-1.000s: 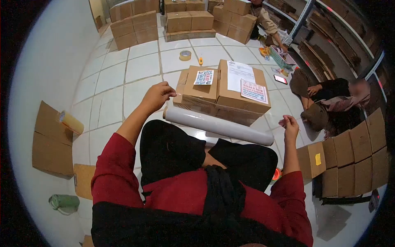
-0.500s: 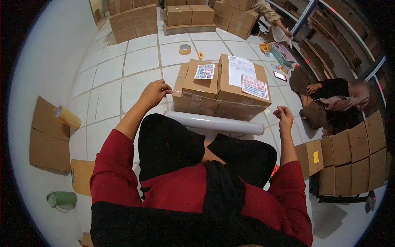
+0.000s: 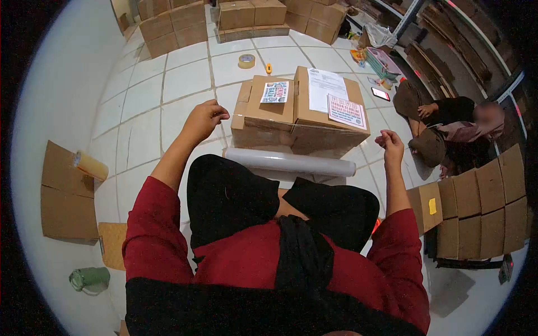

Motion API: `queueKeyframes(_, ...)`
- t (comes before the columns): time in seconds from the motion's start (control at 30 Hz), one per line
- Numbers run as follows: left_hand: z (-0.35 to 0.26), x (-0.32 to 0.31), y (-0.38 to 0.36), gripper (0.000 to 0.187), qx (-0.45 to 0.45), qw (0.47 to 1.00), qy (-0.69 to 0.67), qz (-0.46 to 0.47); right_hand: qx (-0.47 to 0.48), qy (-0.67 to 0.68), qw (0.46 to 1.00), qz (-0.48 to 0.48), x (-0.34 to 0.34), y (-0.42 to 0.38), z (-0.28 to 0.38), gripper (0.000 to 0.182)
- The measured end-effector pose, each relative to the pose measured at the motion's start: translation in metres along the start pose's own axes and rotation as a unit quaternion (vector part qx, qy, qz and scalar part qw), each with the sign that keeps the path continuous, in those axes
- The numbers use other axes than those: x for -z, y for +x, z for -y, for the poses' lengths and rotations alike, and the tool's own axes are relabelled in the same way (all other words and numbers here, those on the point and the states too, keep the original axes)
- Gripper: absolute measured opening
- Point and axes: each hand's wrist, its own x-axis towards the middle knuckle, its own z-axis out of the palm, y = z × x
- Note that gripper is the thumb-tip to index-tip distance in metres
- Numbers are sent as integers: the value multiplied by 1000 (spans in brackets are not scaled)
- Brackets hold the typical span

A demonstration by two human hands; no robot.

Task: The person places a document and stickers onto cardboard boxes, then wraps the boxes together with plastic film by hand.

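Note:
My left hand (image 3: 206, 119) is raised just left of a cardboard box (image 3: 263, 130), its fingers curled inward. My right hand (image 3: 391, 145) is held off the box's right side, thumb and fingertips drawn together. I see nothing in either hand, and both are apart from the box. On the box lie a colourful printed card (image 3: 274, 92), a white printed sheet (image 3: 326, 85) and a red-lettered card (image 3: 347, 112). Clear film or tape glints on its front. A roll of clear plastic wrap (image 3: 291, 162) lies between the box and my crossed legs.
Beyond the box are a tape roll (image 3: 246, 61) and a yellow cutter (image 3: 269, 68). A seated person (image 3: 454, 120) is at right, near a phone (image 3: 380, 94) and a basket (image 3: 384, 63). Stacked cartons (image 3: 174, 28) stand behind. Folded cardboard (image 3: 485, 207) is at right, a wide tape roll (image 3: 91, 166) at left.
The view has shifted slightly. Both hands stay raised at the box's sides, with the right one a little higher. Another person's arm at the back right has gone out of view.

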Motion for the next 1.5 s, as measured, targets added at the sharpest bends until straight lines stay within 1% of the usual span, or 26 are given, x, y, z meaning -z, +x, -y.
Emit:
queueKeyframes(0.17, 3, 2, 7, 9, -12, 1000, 19, -11, 11, 7, 1000, 17, -1, 6, 0, 12)
queueKeyframes(0.33, 0, 7, 14, 9, -17, 999, 25, -12, 12, 9, 1000, 9, -5, 12, 5, 12)
queueKeyframes(0.4, 0, 8, 18, 9, -14, 1000, -5, -11, 15, 13, 1000, 9, -5, 16, 6, 12)
queueKeyframes(0.6, -9, 19, 25, 8, -33, 999, -7, -28, 28, 28, 999, 1, -4, 22, 20, 13)
queueKeyframes(0.73, -11, 24, 29, 9, -24, 999, 0, -26, 38, 30, 999, 15, -2, 29, 25, 13)
queueKeyframes(0.9, -10, 31, 35, 10, -49, 998, 1, -48, 57, 30, 998, 20, -1, 37, 30, 14)
queueKeyframes(1.0, -12, 36, 38, 11, -52, 997, 17, -52, 82, 43, 996, 16, -3, 39, 37, 13)
queueKeyframes(1.03, -12, 39, 39, 11, -49, 997, 40, -51, 72, 47, 996, 17, -3, 40, 39, 13)
queueKeyframes(1.07, -14, 41, 38, 11, -48, 996, 48, -53, 70, 24, 997, 22, -2, 42, 42, 12)
queueKeyframes(1.13, -19, 44, 39, 11, -50, 997, 8, -57, 75, -4, 997, 17, -2, 42, 48, 12)
queueKeyframes(1.23, -22, 46, 42, 11, -48, 997, 14, -61, 75, 10, 997, -2, -4, 43, 53, 12)
queueKeyframes(1.27, -25, 48, 42, 11, -49, 997, 13, -65, 87, 38, 995, 11, -4, 44, 53, 12)
queueKeyframes(1.33, -30, 50, 42, 11, -51, 996, 13, -67, 95, 52, 994, 10, -4, 45, 56, 13)
queueKeyframes(1.5, -32, 57, 48, 12, -57, 996, 10, -71, 106, 58, 993, -4, -5, 48, 66, 14)
